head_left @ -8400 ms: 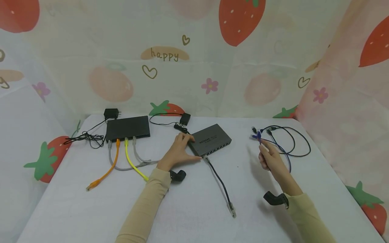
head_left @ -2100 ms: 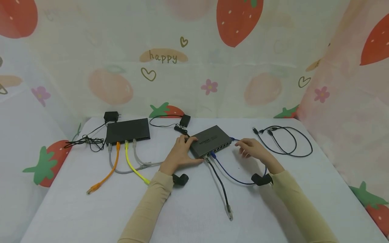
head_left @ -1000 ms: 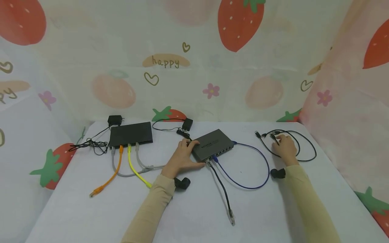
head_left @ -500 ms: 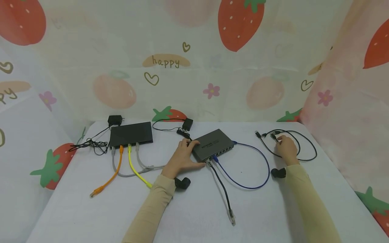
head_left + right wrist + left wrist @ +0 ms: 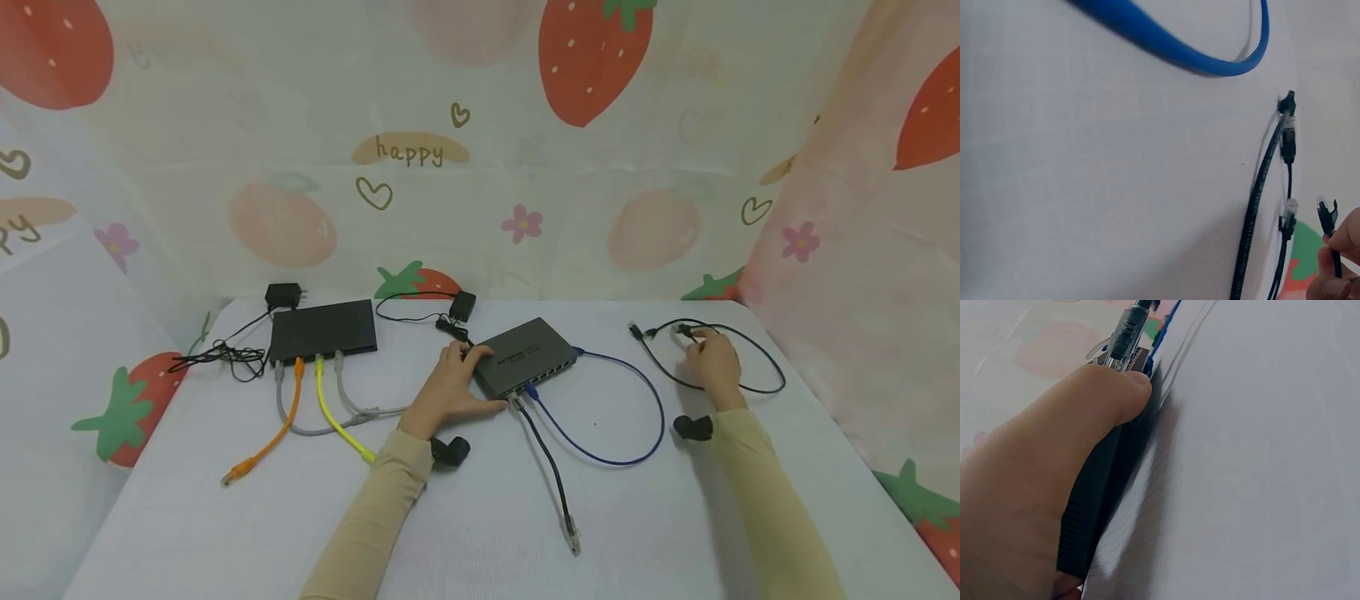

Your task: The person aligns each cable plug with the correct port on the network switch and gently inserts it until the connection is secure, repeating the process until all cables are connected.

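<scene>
My left hand (image 5: 448, 393) grips the left end of the grey NETGEAR network switch (image 5: 525, 357), thumb at its front corner. In the left wrist view the thumb lies beside a clear plug (image 5: 1127, 337). That plug ends a short black cable (image 5: 553, 475), whose other end lies loose. A blue Ethernet cable (image 5: 663, 408) loops from the switch's front ports to its right end. At the right, my right hand (image 5: 714, 367) pinches a black Ethernet cable just behind its plug (image 5: 1327, 215), which is raised off the table. Other black cable ends (image 5: 636, 332) lie beside it.
A black switch (image 5: 322, 329) at the left has grey, orange (image 5: 277, 425) and yellow (image 5: 327, 400) cables plugged in. Power adapters (image 5: 283, 295) and tangled cords (image 5: 225, 354) lie toward the back. A printed curtain (image 5: 525, 167) stands behind the table.
The blue cable, earlier in my right hand, now joins two places on the grey switch. My right hand has moved right and lifted a black cable's plug. The left hand has stayed.
</scene>
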{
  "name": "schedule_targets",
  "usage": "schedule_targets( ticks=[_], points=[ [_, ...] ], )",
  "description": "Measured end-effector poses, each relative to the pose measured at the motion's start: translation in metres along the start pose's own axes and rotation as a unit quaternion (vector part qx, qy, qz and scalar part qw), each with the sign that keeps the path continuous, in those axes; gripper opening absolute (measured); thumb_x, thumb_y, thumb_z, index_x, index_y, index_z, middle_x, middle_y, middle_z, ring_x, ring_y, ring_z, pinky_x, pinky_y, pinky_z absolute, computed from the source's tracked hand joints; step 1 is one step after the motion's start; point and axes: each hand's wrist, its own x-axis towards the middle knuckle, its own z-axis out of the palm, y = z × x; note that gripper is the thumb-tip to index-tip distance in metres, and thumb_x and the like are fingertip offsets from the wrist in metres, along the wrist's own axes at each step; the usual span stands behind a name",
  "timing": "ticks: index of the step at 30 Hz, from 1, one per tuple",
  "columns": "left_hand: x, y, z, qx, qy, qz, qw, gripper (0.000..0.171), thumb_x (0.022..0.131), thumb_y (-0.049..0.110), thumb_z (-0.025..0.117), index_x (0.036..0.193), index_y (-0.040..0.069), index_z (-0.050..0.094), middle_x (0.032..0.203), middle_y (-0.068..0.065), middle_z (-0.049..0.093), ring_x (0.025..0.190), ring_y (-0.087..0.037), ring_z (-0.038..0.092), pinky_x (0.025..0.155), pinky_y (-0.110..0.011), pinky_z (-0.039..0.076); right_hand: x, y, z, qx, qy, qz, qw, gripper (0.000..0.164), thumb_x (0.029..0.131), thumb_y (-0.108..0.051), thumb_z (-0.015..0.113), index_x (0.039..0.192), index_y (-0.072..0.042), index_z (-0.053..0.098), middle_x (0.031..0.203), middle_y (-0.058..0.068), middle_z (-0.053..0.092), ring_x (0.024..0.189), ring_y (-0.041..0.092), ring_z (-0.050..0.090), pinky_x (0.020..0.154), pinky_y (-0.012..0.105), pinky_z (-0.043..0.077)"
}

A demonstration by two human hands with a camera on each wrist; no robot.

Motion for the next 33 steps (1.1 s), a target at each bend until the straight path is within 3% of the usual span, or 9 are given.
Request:
schedule_targets(
  ticks=[10,19,24,30,33],
  points=[
    [-0.001,0.002,-0.001,0.0,-0.011,-0.013,0.9998,0.086,0.061,0.067,0.07,0.132,0.033,0.037,0.129,-0.015,0.034,0.113,-0.026,0.038,0.092,-0.042,0.043,-0.014,-0.003,-0.011,-0.007,-0.002,-0.057,0.998,0.036,0.095,-0.022,0.048,0.125,-0.002,0.053,0.077,0.016,0.056,0.063,0.026,0.048,0.046,0.032,0.033],
    [0.0,0.002,0.001,-0.001,-0.016,-0.013,0.9998,0.087,0.061,0.068,0.07,0.133,0.034,0.036,0.13,-0.015,0.033,0.115,-0.026,0.036,0.094,-0.042,0.043,-0.023,-0.002,-0.016,0.001,0.013,-0.061,0.998,0.036,0.096,-0.024,0.048,0.121,0.0,0.056,0.074,0.017,0.06,0.056,0.022,0.047,0.045,0.028,0.032],
    [0.0,0.002,0.001,-0.004,-0.016,-0.011,0.9998,0.087,0.06,0.068,0.07,0.133,0.033,0.037,0.13,-0.015,0.034,0.114,-0.026,0.037,0.093,-0.042,0.043,-0.03,-0.007,-0.023,0.011,0.049,-0.074,0.996,0.035,0.096,-0.025,0.049,0.117,0.001,0.058,0.072,0.017,0.061,0.052,0.019,0.045,0.044,0.028,0.032],
    [0.0,0.003,-0.002,-0.004,-0.015,-0.008,0.9998,0.086,0.061,0.067,0.07,0.132,0.033,0.037,0.129,-0.016,0.034,0.112,-0.027,0.038,0.092,-0.042,0.044,-0.032,-0.012,-0.031,0.05,0.072,-0.078,0.993,0.034,0.096,-0.019,0.042,0.113,0.007,0.056,0.09,0.026,0.064,0.071,0.033,0.059,0.057,0.039,0.042],
    [0.0,0.003,-0.003,-0.003,-0.017,-0.006,0.9998,0.086,0.061,0.067,0.07,0.132,0.032,0.037,0.129,-0.016,0.034,0.113,-0.027,0.038,0.092,-0.042,0.044,-0.031,-0.012,-0.034,0.083,0.057,-0.063,0.993,0.037,0.096,-0.021,0.041,0.115,0.008,0.054,0.095,0.027,0.063,0.069,0.025,0.06,0.058,0.033,0.044]
  ],
)
